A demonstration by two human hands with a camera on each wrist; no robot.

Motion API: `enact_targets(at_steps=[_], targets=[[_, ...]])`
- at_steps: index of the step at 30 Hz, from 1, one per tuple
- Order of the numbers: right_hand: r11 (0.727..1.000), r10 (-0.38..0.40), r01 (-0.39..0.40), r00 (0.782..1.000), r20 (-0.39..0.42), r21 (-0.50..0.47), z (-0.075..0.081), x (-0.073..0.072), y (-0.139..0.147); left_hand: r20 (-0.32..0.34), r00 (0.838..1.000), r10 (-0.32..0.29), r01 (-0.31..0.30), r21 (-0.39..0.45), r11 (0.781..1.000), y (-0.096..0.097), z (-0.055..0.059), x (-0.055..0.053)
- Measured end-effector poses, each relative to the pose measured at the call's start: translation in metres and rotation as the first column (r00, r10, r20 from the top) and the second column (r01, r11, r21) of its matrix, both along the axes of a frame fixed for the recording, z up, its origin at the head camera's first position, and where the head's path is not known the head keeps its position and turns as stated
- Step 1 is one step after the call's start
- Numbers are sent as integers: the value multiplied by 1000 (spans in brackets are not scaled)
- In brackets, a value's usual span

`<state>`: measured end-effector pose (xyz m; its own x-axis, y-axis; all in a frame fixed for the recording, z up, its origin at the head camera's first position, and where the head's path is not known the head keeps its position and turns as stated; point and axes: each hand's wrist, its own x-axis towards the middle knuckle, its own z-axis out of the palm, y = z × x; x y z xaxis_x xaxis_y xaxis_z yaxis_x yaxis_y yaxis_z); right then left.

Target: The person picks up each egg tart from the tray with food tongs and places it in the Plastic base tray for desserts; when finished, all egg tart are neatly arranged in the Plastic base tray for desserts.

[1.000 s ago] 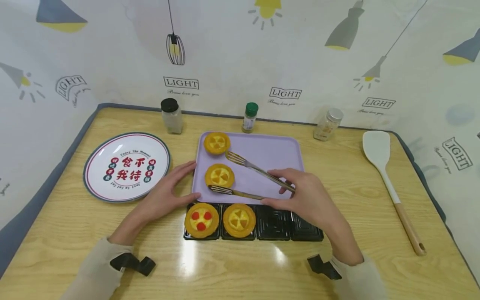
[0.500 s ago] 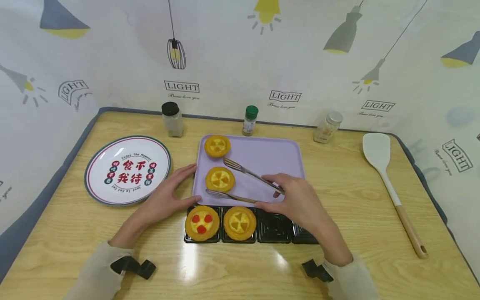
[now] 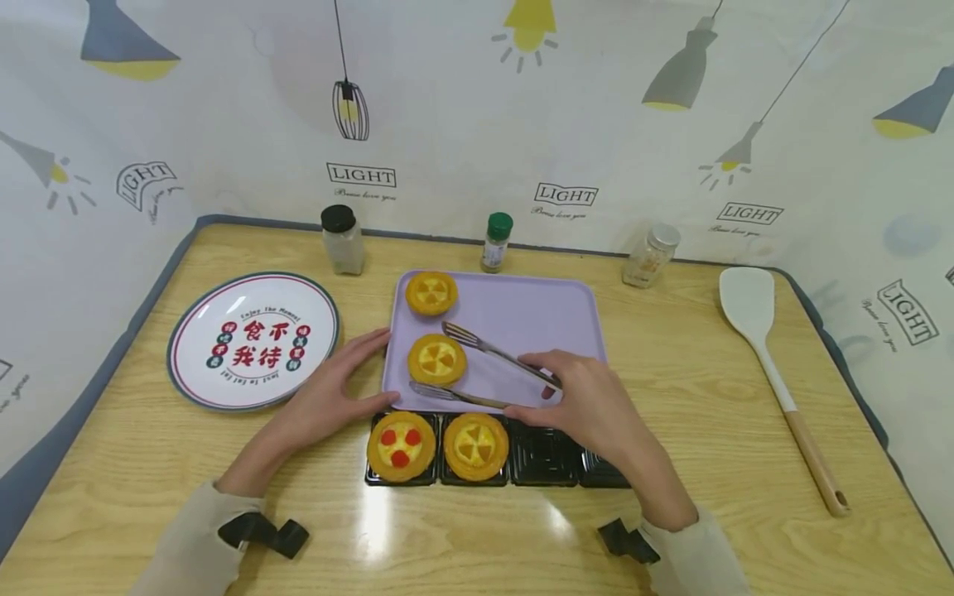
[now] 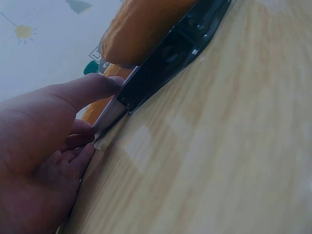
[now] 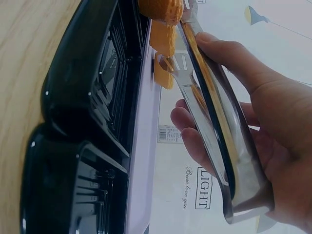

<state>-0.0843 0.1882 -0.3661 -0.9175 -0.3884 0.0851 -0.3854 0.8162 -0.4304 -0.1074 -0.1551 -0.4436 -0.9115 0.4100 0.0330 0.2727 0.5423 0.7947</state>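
Observation:
My right hand [image 3: 589,401] grips metal serving tongs [image 3: 514,358] with slotted ends. Their arms stand apart, one end on each side of the nearer pineapple-style egg tart [image 3: 436,361]; contact with it is unclear. That tart sits on a lilac tray [image 3: 537,310], in front of another such tart [image 3: 431,293]. My left hand [image 3: 328,397] holds the tray's left edge, thumb on the rim near the front corner and fingers along the side. Before the tray, a black compartment box [image 3: 544,455] bears a tart with red dots [image 3: 401,447] and a tart with yellow wedges [image 3: 476,447].
At the left lies a printed white plate [image 3: 253,339]. Behind the tray stand a black-capped jar [image 3: 343,240], a green-capped bottle [image 3: 495,242] and a silver-capped jar [image 3: 651,255]. A white spatula [image 3: 775,381] with a wooden handle lies at the right.
My right hand has moved a little left with the tongs, and their ends now stand around the nearer tart. My left hand stays at the tray's edge.

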Motion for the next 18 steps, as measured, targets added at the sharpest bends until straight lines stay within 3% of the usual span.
enact_targets(at_steps=[18], targets=[[1000, 15, -15, 1000, -3, 1, -2, 0, 0, -10, 1000, -3, 3, -4, 1000, 0, 0, 0]])
